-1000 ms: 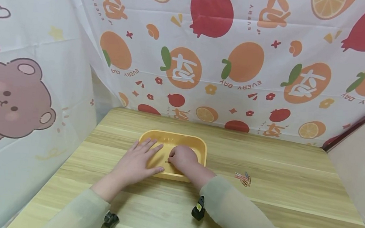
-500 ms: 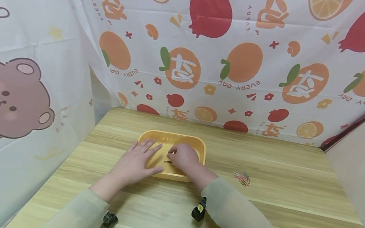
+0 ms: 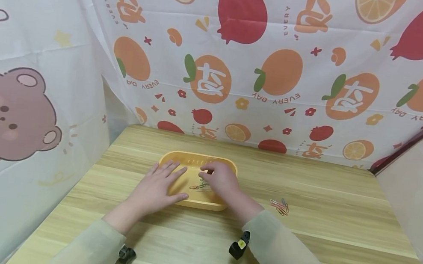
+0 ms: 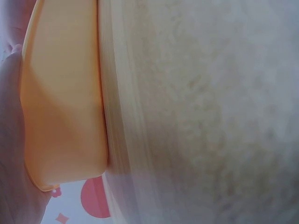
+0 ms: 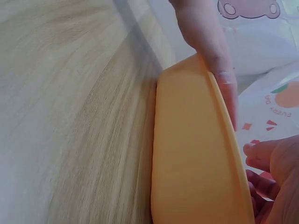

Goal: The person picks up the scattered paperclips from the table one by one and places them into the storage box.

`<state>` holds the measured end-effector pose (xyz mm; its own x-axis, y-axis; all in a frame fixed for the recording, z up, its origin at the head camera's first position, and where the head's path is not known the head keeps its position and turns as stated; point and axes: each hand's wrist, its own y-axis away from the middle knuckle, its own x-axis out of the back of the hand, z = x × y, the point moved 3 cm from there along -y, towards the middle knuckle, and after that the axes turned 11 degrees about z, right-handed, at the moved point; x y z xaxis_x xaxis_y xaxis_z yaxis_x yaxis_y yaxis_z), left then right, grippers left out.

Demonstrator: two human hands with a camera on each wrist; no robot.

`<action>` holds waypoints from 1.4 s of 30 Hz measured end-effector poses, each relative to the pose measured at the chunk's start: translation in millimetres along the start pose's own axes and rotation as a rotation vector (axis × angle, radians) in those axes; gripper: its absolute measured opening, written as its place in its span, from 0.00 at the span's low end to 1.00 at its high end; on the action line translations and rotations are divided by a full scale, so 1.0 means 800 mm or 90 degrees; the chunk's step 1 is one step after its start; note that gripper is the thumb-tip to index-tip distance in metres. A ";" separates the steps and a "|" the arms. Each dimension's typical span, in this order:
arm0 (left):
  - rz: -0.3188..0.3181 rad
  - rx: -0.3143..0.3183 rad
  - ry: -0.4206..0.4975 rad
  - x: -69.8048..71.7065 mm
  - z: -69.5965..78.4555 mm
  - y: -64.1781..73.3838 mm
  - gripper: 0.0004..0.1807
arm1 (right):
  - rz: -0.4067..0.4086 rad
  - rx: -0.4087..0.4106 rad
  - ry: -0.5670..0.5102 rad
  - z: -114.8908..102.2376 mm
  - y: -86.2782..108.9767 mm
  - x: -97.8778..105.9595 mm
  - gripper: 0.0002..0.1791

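Note:
A yellow plastic tray (image 3: 203, 205) stands on the wooden table, with several paper clips (image 3: 195, 187) on its floor, near the middle. Spread over the tray's left side is my left hand (image 3: 154, 188), fingers straight and thumb across the front rim. In the left wrist view that hand lies along the rim of the tray (image 4: 65, 93). My right hand (image 3: 225, 183) hovers over the tray's right part, just above the clips. The right wrist view shows its thumb (image 5: 261, 151) extended and the other fingers loosely bent, with nothing visible between them.
A small pile of paper clips (image 3: 279, 207), reddish, white and blue, lies on the table (image 3: 325, 230) to the right of the tray. Behind the table hangs a fruit-print cloth (image 3: 275, 117); a bear-print cloth (image 3: 12, 115) hangs at the left.
My right hand has risen from the tray floor and drawn slightly right, its fingers parting from the clips. More clips show beneath it. The left hand stays in place.

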<state>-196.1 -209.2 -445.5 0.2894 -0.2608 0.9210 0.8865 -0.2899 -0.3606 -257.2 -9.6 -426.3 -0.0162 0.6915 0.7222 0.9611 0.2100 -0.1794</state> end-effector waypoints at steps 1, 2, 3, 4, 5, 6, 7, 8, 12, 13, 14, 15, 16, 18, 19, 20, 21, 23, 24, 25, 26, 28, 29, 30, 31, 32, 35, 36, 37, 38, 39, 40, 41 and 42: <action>0.002 -0.001 0.000 0.000 0.000 0.000 0.46 | 0.005 0.002 -0.002 0.001 0.001 0.003 0.13; 0.004 -0.002 0.001 -0.001 -0.001 0.000 0.46 | 0.011 0.007 -0.003 0.002 0.002 0.005 0.13; 0.007 -0.004 0.000 -0.001 -0.001 0.000 0.46 | 0.017 0.008 -0.003 0.004 0.004 0.008 0.13; 0.008 -0.005 0.000 -0.001 -0.001 0.000 0.46 | 0.022 0.009 -0.005 0.006 0.005 0.010 0.13; 0.010 -0.005 -0.001 -0.001 -0.001 0.000 0.46 | 0.028 0.009 -0.005 0.007 0.007 0.013 0.13; 0.012 -0.007 -0.002 -0.001 -0.002 -0.001 0.46 | 0.035 0.010 -0.011 0.009 0.009 0.017 0.13; 0.013 -0.008 -0.002 -0.001 -0.002 -0.001 0.46 | 0.041 0.007 -0.017 0.011 0.011 0.020 0.13; 0.014 -0.008 -0.001 -0.001 -0.002 -0.001 0.46 | 0.046 0.005 -0.024 0.013 0.013 0.024 0.13; 0.011 -0.008 0.000 0.000 -0.002 -0.002 0.46 | 0.064 -0.014 -0.066 0.022 0.021 0.041 0.13; 0.009 -0.006 -0.001 0.000 -0.002 -0.002 0.46 | 0.069 -0.026 -0.075 0.026 0.023 0.045 0.13; 0.006 -0.004 0.000 0.000 -0.002 -0.002 0.46 | 0.073 -0.037 -0.084 0.030 0.025 0.049 0.13; 0.004 -0.003 0.001 0.000 -0.001 -0.003 0.46 | 0.077 -0.049 -0.095 0.034 0.027 0.053 0.13; 0.002 -0.001 0.003 0.000 -0.001 -0.002 0.46 | 0.082 -0.063 -0.102 0.038 0.030 0.057 0.13; -0.001 0.001 0.007 0.000 -0.001 -0.002 0.46 | 0.093 -0.074 -0.111 0.049 0.034 0.065 0.13; -0.001 0.001 0.008 0.001 -0.001 -0.002 0.46 | 0.099 -0.080 -0.112 0.055 0.036 0.069 0.13; -0.002 0.001 0.010 0.001 -0.001 -0.002 0.46 | 0.103 -0.084 -0.112 0.063 0.038 0.073 0.13; -0.002 0.000 0.011 0.001 -0.001 -0.002 0.46 | 0.108 -0.085 -0.111 0.070 0.041 0.077 0.13; -0.002 0.000 0.013 0.001 0.000 -0.002 0.46 | 0.115 -0.090 -0.111 0.086 0.045 0.085 0.13; -0.002 -0.002 0.013 0.001 0.000 -0.002 0.46 | 0.117 -0.095 -0.112 0.095 0.048 0.089 0.13; -0.002 -0.001 0.012 0.001 0.000 -0.003 0.46 | 0.117 -0.100 -0.112 0.103 0.051 0.093 0.13; -0.004 -0.001 0.013 0.001 0.001 -0.003 0.46 | 0.119 -0.104 -0.112 0.112 0.054 0.097 0.14; -0.005 0.001 0.013 0.001 0.001 -0.003 0.46 | 0.121 -0.116 -0.114 0.128 0.060 0.105 0.15; -0.007 0.001 0.011 0.000 0.001 -0.003 0.46 | 0.118 -0.118 -0.116 0.136 0.063 0.109 0.16; -0.008 0.001 0.011 0.000 0.000 -0.003 0.46 | 0.116 -0.124 -0.117 0.145 0.066 0.112 0.16; -0.011 0.002 0.009 0.000 0.000 -0.003 0.47 | 0.114 -0.131 -0.114 0.153 0.070 0.116 0.17; -0.014 0.003 0.008 0.000 0.000 -0.003 0.47 | 0.113 -0.141 -0.113 0.161 0.073 0.120 0.17; -0.018 0.005 0.007 0.000 -0.001 -0.003 0.47 | 0.102 -0.158 -0.111 0.184 0.085 0.130 0.18; -0.018 0.005 0.008 0.000 -0.001 -0.003 0.47 | 0.103 -0.167 -0.106 0.191 0.089 0.133 0.17; -0.018 0.004 0.006 0.000 -0.001 -0.003 0.47 | 0.102 -0.173 -0.104 0.198 0.093 0.135 0.18; -0.017 0.004 0.008 0.000 0.000 -0.003 0.47 | 0.104 -0.177 -0.097 0.204 0.096 0.138 0.18; -0.016 0.004 0.007 0.000 0.000 -0.003 0.47 | 0.104 -0.179 -0.087 0.209 0.099 0.140 0.18; -0.016 0.004 0.007 0.000 0.000 -0.003 0.47 | 0.106 -0.180 -0.074 0.214 0.101 0.142 0.18; -0.014 0.003 0.007 0.001 0.000 -0.004 0.47 | 0.108 -0.179 -0.057 0.218 0.103 0.144 0.18; -0.012 0.002 0.007 0.001 0.000 -0.004 0.47 | 0.110 -0.179 -0.050 0.221 0.104 0.145 0.18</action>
<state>-198.4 -208.1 -443.8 0.2679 -0.2659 0.9260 0.8933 -0.2915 -0.3422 -227.7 210.7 -475.5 0.1422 0.7536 0.6418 0.9898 -0.1055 -0.0955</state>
